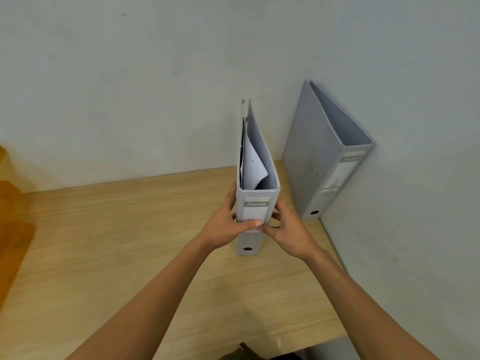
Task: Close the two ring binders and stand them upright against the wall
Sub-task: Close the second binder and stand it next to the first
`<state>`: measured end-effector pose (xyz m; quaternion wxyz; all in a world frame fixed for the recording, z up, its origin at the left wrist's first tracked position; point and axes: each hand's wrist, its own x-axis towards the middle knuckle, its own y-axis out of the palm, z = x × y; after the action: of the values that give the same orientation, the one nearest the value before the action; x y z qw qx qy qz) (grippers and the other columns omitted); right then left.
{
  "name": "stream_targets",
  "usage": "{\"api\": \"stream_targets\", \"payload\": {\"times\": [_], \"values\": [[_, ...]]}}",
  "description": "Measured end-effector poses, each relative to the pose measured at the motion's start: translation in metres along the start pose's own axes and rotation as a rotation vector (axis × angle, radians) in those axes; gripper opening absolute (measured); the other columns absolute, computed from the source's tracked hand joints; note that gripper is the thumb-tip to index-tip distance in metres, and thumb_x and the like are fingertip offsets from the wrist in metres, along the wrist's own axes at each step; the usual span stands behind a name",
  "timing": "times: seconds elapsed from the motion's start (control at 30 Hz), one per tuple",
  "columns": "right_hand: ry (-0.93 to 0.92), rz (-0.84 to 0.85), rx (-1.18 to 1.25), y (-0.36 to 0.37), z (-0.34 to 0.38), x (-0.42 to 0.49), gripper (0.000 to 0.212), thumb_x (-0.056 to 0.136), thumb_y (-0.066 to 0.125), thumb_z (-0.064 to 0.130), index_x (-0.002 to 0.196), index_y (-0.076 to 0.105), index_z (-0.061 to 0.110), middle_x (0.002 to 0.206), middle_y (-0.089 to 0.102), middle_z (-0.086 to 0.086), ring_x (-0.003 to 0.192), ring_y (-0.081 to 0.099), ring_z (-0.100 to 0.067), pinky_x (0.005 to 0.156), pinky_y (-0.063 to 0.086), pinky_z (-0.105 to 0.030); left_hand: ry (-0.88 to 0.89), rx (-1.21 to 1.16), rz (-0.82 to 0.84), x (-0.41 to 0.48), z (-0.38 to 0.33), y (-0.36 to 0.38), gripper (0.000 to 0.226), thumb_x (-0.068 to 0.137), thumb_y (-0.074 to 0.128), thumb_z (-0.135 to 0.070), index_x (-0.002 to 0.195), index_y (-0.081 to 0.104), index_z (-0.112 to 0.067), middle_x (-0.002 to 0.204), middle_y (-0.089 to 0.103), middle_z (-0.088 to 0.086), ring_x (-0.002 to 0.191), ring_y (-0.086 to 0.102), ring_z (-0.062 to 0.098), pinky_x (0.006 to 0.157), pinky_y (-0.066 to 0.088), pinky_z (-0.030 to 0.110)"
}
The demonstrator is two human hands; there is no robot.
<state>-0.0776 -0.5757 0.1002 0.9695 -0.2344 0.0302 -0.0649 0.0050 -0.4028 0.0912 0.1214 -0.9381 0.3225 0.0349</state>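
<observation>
A grey ring binder (255, 203) stands upright on the wooden desk (130, 242), spine toward me, closed, with loose white sheets showing at its top. My left hand (226, 227) grips its left cover with the thumb across the spine. My right hand (288, 235) grips its right side. A second grey binder (322, 162) stands closed in the corner to the right, leaning against the right-hand wall, spine facing me.
White walls (130, 87) meet in a corner behind the binders. An orange object (13, 229) is at the left edge of the desk. The desk's near edge ends at the lower right, with something dark below it.
</observation>
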Motion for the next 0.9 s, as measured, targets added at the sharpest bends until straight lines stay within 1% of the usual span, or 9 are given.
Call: {"api": "stream_targets", "payload": {"times": [0.1, 0.23, 0.33, 0.4, 0.5, 0.57, 0.7, 0.83, 0.9], "values": [[0.009, -0.041, -0.001, -0.01, -0.002, -0.002, 0.071, 0.088, 0.071, 0.023, 0.144, 0.037, 0.051, 0.136, 0.057, 0.031, 0.124, 0.055, 0.006, 0.099, 0.051, -0.02, -0.047, 0.002, 0.049, 0.015, -0.005, 0.009, 0.112, 0.072, 0.091, -0.027, 0.16, 0.022, -0.022, 0.142, 0.061, -0.011, 0.121, 0.064, -0.001, 0.095, 0.056, 0.024], [0.028, -0.101, 0.032, -0.023, -0.009, -0.004, 0.07, 0.09, 0.067, 0.015, 0.144, 0.039, 0.049, 0.138, 0.059, 0.022, 0.128, 0.056, -0.002, 0.102, 0.049, -0.026, -0.022, 0.006, 0.054, 0.027, -0.006, 0.023, 0.113, 0.074, 0.09, -0.014, 0.162, 0.018, -0.02, 0.154, 0.051, -0.003, 0.132, 0.057, 0.006, 0.085, 0.052, 0.009], [0.06, -0.164, 0.078, -0.034, -0.019, -0.004, 0.066, 0.09, 0.064, 0.005, 0.147, 0.045, 0.032, 0.137, 0.063, 0.012, 0.126, 0.059, -0.008, 0.103, 0.052, -0.035, -0.005, 0.038, 0.065, 0.041, -0.008, 0.036, 0.118, 0.075, 0.087, -0.006, 0.163, 0.01, -0.018, 0.16, 0.042, -0.001, 0.136, 0.05, 0.011, 0.087, 0.048, 0.004], [0.078, -0.235, 0.086, -0.04, -0.02, -0.003, 0.062, 0.089, 0.064, 0.001, 0.145, 0.05, 0.027, 0.134, 0.066, 0.008, 0.122, 0.062, -0.009, 0.101, 0.053, -0.03, -0.003, 0.062, 0.059, 0.049, -0.011, 0.045, 0.122, 0.075, 0.087, -0.007, 0.164, 0.005, -0.02, 0.158, 0.044, -0.002, 0.137, 0.049, 0.014, 0.095, 0.049, 0.012], [0.095, -0.405, -0.024, -0.047, -0.02, 0.003, 0.053, 0.088, 0.068, 0.004, 0.137, 0.061, 0.023, 0.119, 0.071, 0.003, 0.102, 0.067, -0.003, 0.085, 0.046, -0.003, -0.005, 0.079, 0.041, 0.063, -0.017, 0.058, 0.129, 0.076, 0.086, -0.009, 0.164, -0.006, -0.024, 0.158, 0.042, -0.003, 0.141, 0.045, 0.016, 0.111, 0.046, 0.038], [0.095, -0.512, -0.12, -0.05, -0.021, 0.007, 0.043, 0.088, 0.069, 0.009, 0.13, 0.066, 0.019, 0.104, 0.063, -0.001, 0.087, 0.06, -0.001, 0.076, 0.037, 0.006, -0.005, 0.084, 0.038, 0.073, -0.019, 0.063, 0.131, 0.077, 0.086, -0.009, 0.163, -0.011, -0.026, 0.158, 0.04, -0.005, 0.143, 0.042, 0.017, 0.115, 0.043, 0.044], [0.128, -0.599, -0.132, -0.055, -0.019, 0.015, 0.037, 0.093, 0.063, 0.013, 0.129, 0.067, 0.018, 0.101, 0.057, -0.001, 0.087, 0.06, -0.01, 0.074, 0.036, 0.006, -0.015, 0.105, 0.034, 0.093, -0.022, 0.071, 0.129, 0.077, 0.084, -0.009, 0.163, -0.011, -0.027, 0.158, 0.042, -0.001, 0.143, 0.044, 0.022, 0.114, 0.043, 0.046], [0.175, -0.636, -0.074, -0.066, -0.019, 0.02, 0.042, 0.096, 0.054, 0.008, 0.136, 0.061, 0.015, 0.114, 0.064, -0.004, 0.1, 0.063, -0.01, 0.086, 0.043, -0.006, -0.021, 0.097, 0.009, 0.11, -0.029, 0.085, 0.129, 0.079, 0.083, -0.01, 0.162, -0.013, -0.027, 0.149, 0.046, -0.005, 0.141, 0.046, 0.022, 0.114, 0.044, 0.044], [0.19, -0.643, -0.052, -0.073, -0.021, 0.021, 0.043, 0.096, 0.053, 0.006, 0.137, 0.061, 0.013, 0.118, 0.065, -0.005, 0.103, 0.063, -0.009, 0.087, 0.042, -0.003, -0.023, 0.101, 0.006, 0.117, -0.032, 0.091, 0.129, 0.079, 0.084, -0.013, 0.162, -0.014, -0.028, 0.153, 0.046, -0.001, 0.14, 0.048, 0.023, 0.113, 0.044, 0.043]]}}
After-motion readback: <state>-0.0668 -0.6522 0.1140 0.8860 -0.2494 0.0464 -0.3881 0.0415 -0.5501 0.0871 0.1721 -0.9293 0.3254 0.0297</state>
